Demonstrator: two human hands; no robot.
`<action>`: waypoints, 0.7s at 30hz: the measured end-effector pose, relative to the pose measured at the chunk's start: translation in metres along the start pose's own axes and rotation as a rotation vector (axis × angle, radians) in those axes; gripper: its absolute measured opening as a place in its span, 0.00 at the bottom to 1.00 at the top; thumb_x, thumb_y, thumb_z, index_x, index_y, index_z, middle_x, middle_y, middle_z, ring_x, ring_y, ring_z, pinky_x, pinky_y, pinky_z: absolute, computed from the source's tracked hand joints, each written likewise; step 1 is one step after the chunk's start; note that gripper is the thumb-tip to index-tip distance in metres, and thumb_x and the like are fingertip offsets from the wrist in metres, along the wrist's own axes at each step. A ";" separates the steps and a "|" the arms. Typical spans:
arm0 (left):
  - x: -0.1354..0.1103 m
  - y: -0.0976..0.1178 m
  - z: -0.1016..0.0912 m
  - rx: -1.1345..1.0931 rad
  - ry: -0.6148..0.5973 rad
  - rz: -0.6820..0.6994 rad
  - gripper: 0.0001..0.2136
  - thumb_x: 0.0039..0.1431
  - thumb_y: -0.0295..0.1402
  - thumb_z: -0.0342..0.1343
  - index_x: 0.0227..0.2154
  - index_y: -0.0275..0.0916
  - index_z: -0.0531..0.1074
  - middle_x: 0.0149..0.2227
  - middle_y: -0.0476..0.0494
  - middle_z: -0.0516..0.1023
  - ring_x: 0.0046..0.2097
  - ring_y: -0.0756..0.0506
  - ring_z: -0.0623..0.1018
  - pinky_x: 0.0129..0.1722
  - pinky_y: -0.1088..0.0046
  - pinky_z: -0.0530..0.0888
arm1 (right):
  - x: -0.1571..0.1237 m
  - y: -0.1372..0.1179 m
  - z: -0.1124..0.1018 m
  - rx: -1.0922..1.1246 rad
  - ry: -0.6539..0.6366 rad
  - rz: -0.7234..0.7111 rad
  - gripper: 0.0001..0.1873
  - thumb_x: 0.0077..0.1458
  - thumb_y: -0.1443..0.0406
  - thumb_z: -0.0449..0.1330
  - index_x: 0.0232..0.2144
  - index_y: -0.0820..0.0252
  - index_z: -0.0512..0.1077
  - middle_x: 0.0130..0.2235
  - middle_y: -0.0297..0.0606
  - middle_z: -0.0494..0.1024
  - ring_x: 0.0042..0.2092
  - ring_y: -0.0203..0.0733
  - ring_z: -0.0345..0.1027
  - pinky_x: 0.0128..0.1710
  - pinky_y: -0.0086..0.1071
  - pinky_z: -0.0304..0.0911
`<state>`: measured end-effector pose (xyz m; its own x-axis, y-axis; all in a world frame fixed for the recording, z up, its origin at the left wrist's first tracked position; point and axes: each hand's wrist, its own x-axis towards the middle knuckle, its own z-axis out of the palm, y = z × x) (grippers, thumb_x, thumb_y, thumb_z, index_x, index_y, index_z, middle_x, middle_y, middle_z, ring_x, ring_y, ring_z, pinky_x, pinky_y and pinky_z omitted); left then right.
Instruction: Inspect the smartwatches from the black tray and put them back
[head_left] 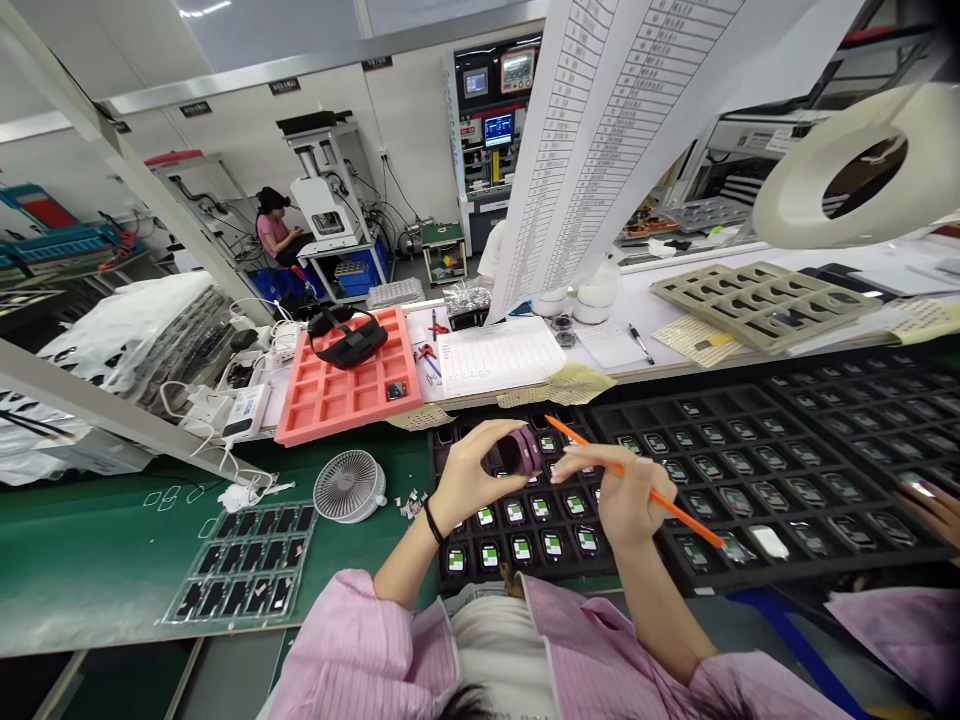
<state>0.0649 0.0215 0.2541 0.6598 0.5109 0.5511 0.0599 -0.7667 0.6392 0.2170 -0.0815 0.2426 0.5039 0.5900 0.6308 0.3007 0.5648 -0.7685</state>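
My left hand [469, 475] pinches a purple watch case [529, 453] between thumb and fingers, tilted on its edge above the black tray. A thin orange stick [688, 520] is gripped in my right hand [636, 498], slanting up to the left. Its tip is near the purple case, with a visible gap from it. Below both hands, the black tray [517, 580] carries rows of smartwatch bodies, several with lit green-and-white screens [553, 545]. What the inside of the purple case looks like is mostly dark.
More black trays of watches [810, 490] extend right, where another person's hand [934, 510] rests. Left are a small fan [349, 487], a clear tray of black pieces [247, 555] and a red tray [300, 420]. A printed sheet [577, 150] hangs ahead, beside a ring lamp [787, 190].
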 end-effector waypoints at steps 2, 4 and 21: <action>0.001 -0.002 0.000 0.036 0.002 -0.033 0.23 0.48 0.31 0.65 0.49 0.40 0.70 0.48 0.39 0.76 0.50 0.42 0.76 0.50 0.62 0.74 | 0.000 0.010 0.004 0.001 0.037 0.137 0.21 0.64 0.56 0.48 0.27 0.56 0.75 0.27 0.37 0.81 0.31 0.45 0.77 0.37 0.41 0.72; 0.002 -0.005 0.002 0.091 0.001 -0.057 0.23 0.48 0.30 0.65 0.48 0.40 0.70 0.47 0.40 0.75 0.49 0.42 0.75 0.49 0.62 0.74 | 0.000 0.017 0.012 0.043 -0.013 0.313 0.14 0.57 0.56 0.58 0.23 0.56 0.68 0.34 0.39 0.82 0.37 0.46 0.78 0.40 0.42 0.72; 0.003 0.005 0.002 -0.070 0.001 -0.116 0.21 0.53 0.34 0.64 0.50 0.41 0.68 0.48 0.38 0.72 0.46 0.44 0.75 0.37 0.70 0.76 | 0.003 0.016 0.026 0.265 -0.013 0.702 0.25 0.39 0.59 0.71 0.19 0.56 0.55 0.30 0.34 0.75 0.40 0.45 0.72 0.37 0.34 0.67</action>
<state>0.0684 0.0189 0.2577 0.6506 0.5951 0.4717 0.0833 -0.6734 0.7346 0.2029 -0.0556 0.2347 0.4953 0.8687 0.0042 -0.2939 0.1721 -0.9402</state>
